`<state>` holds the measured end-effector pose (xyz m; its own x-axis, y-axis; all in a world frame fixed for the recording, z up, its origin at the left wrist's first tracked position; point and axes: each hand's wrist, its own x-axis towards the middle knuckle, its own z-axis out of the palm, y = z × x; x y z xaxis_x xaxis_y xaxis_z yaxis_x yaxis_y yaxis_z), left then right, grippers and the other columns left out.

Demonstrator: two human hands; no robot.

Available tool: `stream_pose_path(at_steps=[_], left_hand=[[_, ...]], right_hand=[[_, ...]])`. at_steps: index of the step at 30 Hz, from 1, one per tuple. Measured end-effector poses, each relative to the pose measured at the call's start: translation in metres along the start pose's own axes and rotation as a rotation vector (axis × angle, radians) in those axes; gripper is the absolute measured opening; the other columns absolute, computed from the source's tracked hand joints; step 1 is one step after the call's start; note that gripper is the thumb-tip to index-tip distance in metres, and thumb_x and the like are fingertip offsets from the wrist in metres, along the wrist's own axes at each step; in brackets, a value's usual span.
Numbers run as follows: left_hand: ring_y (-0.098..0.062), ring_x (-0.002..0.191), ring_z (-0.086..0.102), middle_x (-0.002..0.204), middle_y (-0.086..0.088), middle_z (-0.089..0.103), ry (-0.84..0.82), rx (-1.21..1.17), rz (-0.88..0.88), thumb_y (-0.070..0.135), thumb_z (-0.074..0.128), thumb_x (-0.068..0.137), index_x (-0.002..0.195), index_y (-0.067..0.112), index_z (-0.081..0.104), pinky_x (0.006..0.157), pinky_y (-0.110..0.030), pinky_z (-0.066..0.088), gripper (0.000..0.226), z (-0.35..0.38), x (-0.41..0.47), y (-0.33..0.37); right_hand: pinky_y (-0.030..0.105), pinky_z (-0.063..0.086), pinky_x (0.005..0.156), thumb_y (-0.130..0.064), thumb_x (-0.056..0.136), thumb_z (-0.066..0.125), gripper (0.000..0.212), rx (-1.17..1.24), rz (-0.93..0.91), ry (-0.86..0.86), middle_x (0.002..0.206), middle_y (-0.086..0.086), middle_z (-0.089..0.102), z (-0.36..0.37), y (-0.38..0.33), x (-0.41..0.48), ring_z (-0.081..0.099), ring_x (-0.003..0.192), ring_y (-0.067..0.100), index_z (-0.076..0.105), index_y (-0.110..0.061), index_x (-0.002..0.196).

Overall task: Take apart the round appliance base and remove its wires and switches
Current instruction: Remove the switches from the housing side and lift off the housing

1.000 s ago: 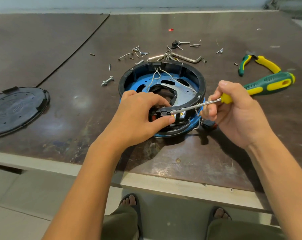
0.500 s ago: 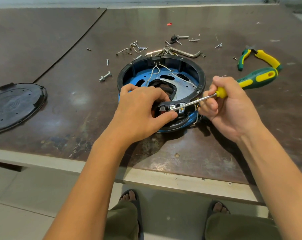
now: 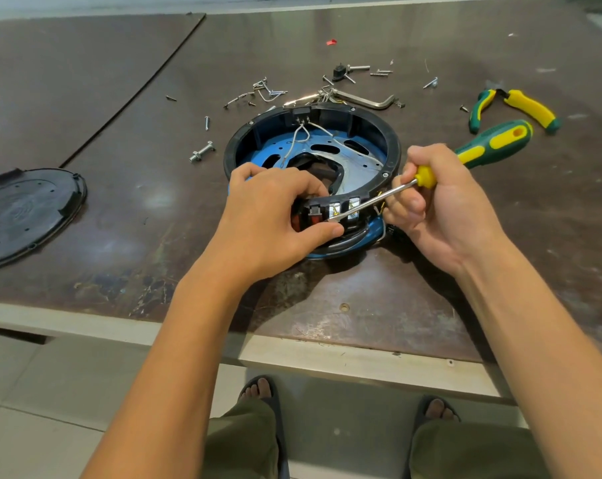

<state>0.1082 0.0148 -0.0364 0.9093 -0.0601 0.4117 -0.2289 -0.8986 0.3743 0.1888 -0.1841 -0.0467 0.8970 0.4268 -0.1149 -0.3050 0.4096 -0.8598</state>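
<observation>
The round appliance base (image 3: pixel 379 133), a black ring over a blue shell with a metal plate inside, sits on the dark table, tilted up at its near side. Thin grey wires (image 3: pixel 301 138) run from a black terminal block at its far rim. My left hand (image 3: pixel 275 216) grips the near rim around the switch block (image 3: pixel 315 214), where red and white switches show. My right hand (image 3: pixel 444 209) holds a green and yellow screwdriver (image 3: pixel 493 143); its metal tip rests at the white switches by my left thumb.
A round black cover (image 3: pixel 26 209) lies at the left. Loose screws, clips and a bolt (image 3: pixel 201 152) are scattered behind the base, with a bent metal bar (image 3: pixel 365 100). Green and yellow pliers (image 3: pixel 513 107) lie at the right. The table's near edge (image 3: pixel 327 357) runs above my feet.
The screwdriver tip has slid slightly lower along the switch block while my left hand keeps its grip on the rim. The view has shifted a little.
</observation>
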Motion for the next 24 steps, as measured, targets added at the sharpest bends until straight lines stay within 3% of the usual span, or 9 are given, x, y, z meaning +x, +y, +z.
stream_pose_path(at_steps=[9,14,19,24], left_hand=[[0.006,0.092,0.053,0.095,0.022,0.066,-0.057,-0.097,0.002,0.061,0.066,0.075,0.101,0.044,0.06,0.097,-0.033,0.029,0.031,-0.0074,-0.0013,-0.0072],[0.006,0.089,0.053,0.09,0.025,0.064,-0.04,-0.104,0.0,0.06,0.064,0.079,0.1,0.045,0.061,0.095,-0.032,0.029,0.026,-0.0051,-0.0023,-0.0077],[0.014,0.088,0.048,0.094,0.024,0.066,-0.053,-0.133,-0.005,0.058,0.067,0.077,0.104,0.041,0.066,0.092,-0.03,0.029,0.032,-0.0068,-0.0019,-0.0093],[0.01,0.091,0.049,0.103,0.023,0.068,-0.066,-0.153,-0.004,0.058,0.069,0.076,0.111,0.038,0.069,0.09,-0.028,0.028,0.04,-0.0087,-0.0022,-0.0094]], right_hand=[[0.025,0.032,0.05,-0.024,0.101,0.047,0.041,-0.003,-0.113,0.027,0.042,-0.001,0.037,-0.0038,-0.0012,-0.0027,0.029,0.04,0.013,0.055,-0.017,0.062],[0.027,0.037,0.053,-0.029,0.093,0.056,0.031,-0.118,-0.299,-0.091,0.043,0.0,0.041,-0.0043,0.0011,-0.0049,0.035,0.043,0.017,0.057,-0.015,0.065],[0.026,0.037,0.057,-0.024,0.093,0.052,0.032,-0.168,-0.52,-0.137,0.043,0.0,0.041,-0.0034,0.0044,-0.0074,0.036,0.04,0.018,0.062,-0.02,0.063],[0.026,0.037,0.055,-0.024,0.093,0.052,0.031,-0.14,-0.475,-0.145,0.043,0.0,0.04,-0.0025,0.0029,-0.0079,0.035,0.041,0.017,0.059,-0.015,0.063]])
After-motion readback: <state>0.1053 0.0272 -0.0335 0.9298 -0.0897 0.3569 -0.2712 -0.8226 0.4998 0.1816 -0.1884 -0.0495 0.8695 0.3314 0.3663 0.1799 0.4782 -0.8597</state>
